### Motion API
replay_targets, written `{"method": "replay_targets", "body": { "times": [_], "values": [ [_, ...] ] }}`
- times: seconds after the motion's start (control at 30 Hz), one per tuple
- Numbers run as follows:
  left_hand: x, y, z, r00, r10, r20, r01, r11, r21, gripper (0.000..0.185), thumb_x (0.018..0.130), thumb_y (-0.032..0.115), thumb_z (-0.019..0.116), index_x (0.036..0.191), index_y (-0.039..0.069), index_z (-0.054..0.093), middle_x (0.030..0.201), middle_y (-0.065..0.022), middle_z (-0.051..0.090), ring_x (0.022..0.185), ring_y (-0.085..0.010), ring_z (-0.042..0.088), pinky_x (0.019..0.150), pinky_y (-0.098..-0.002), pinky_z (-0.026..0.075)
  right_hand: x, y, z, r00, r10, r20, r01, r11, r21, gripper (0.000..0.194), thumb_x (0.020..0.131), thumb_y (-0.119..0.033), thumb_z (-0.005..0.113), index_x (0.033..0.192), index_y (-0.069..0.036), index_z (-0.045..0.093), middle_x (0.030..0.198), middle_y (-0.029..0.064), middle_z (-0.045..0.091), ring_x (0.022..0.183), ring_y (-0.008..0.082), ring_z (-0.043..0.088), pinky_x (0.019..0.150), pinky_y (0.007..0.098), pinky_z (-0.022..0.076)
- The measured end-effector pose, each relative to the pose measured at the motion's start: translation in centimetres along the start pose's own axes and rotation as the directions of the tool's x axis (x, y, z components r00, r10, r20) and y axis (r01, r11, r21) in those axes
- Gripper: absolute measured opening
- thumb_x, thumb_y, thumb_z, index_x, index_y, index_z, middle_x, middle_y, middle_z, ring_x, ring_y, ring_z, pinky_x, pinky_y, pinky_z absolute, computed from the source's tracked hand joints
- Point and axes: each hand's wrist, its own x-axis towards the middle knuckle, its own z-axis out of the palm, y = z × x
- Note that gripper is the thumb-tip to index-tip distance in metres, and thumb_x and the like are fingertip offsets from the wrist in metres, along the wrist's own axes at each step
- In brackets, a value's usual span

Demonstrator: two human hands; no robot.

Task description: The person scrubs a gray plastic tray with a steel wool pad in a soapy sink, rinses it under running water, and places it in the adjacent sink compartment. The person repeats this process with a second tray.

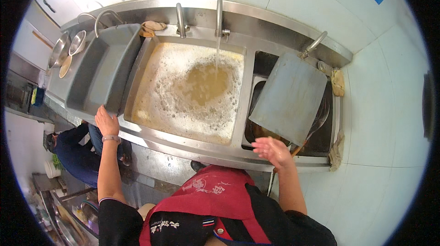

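Observation:
My left hand point(107, 122) rests on the near end of a grey plastic tub point(103, 67), which lies over the left part of a stainless steel sink unit. My right hand point(273, 151) is held in the air near the front rim of the right basin, its fingers spread and nothing in them. Before me the middle basin point(237, 115) is full of cloudy, foamy water point(206, 84). Water runs into it from a tap point(219, 19). A grey rectangular board or lid point(292, 98) leans across the right basin, partly hiding a metal pan and a wooden handle point(297, 150).
Metal bowls point(59, 50) and a smaller bowl point(77, 42) stand at far left. Two further taps point(180, 19) point(314, 44) rise from the back ledge. Cloths point(153, 26) point(338, 81) lie near the rim. A person in dark blue point(74, 156) crouches at lower left.

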Motion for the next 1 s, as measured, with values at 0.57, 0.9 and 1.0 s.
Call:
{"method": "replay_targets", "body": {
  "times": [0.57, 0.9, 1.0],
  "values": [
    [-15.1, 14.0, 0.5, 0.790, -0.125, 0.601, 0.219, 0.972, -0.087, 0.113, 0.075, 0.061, 0.071, 0.154, -0.003, 0.020, 0.163, -0.0216, 0.014, 0.152, -0.0387, 0.004, 0.117, -0.0639, 0.009, 48.3, -15.8, 3.2, 0.971, -0.018, -0.239, -0.033, 0.977, -0.211, 0.036, 0.104, -0.031, 0.050, 0.120, 0.002, 0.053, 0.096, 0.0185, 0.065, 0.071, 0.0226, 0.063, 0.061, 0.0343, 0.0554],
    [-13.8, 14.5, -0.2, 0.690, -0.159, 0.706, 0.266, 0.963, -0.044, 0.116, 0.074, 0.062, 0.072, 0.157, 0.004, 0.015, 0.164, -0.0208, 0.005, 0.152, -0.0387, -0.003, 0.117, -0.0650, 0.005, 54.7, -16.2, 2.7, 0.990, 0.077, -0.114, -0.040, 0.955, 0.294, 0.021, 0.100, -0.016, 0.043, 0.084, -0.006, 0.051, 0.067, 0.0035, 0.051, 0.055, 0.0141, 0.046, 0.049, 0.0263, 0.0422],
    [-13.2, 14.8, -0.2, 0.679, -0.141, 0.721, 0.256, 0.965, -0.053, 0.117, 0.074, 0.063, 0.072, 0.157, 0.005, 0.014, 0.164, -0.0212, 0.004, 0.152, -0.0392, -0.003, 0.116, -0.0657, 0.006, 55.5, -20.1, 1.6, 0.996, 0.074, -0.057, -0.046, 0.919, 0.392, 0.022, 0.101, -0.014, 0.036, 0.092, -0.004, 0.053, 0.070, 0.0033, 0.055, 0.057, 0.0148, 0.053, 0.049, 0.0270, 0.0474]
  ]
}}
